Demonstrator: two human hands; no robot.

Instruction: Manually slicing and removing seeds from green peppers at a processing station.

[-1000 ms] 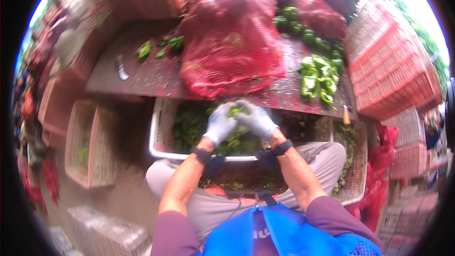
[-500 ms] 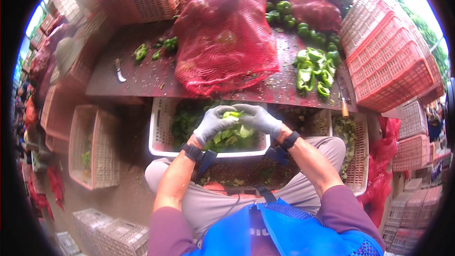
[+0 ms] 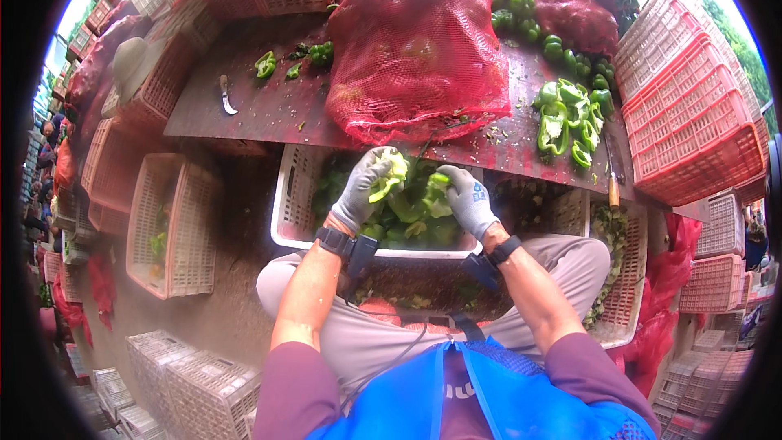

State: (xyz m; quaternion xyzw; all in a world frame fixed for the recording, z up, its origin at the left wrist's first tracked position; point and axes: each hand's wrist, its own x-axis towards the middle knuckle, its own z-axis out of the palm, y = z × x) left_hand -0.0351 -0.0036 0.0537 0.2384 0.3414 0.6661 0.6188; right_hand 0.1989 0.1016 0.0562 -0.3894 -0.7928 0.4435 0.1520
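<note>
Both hands wear grey gloves and are raised over a white plastic crate of green peppers. My left hand is closed around an opened piece of green pepper, its pale inside showing. In my right hand, a second green pepper piece is pinched between thumb and fingers. The two pieces are apart. More cut green peppers fill the crate below, partly hidden by my hands.
Ahead, a dark table bears a red mesh sack, pepper halves, a curved knife and a wooden-handled knife. Pink crates are stacked right. Another crate stands left; one with trimmings is beside my right knee.
My hands were together over one pepper; now they have moved apart, each with a piece. The head view has shifted, so the surroundings sit a little further right.
</note>
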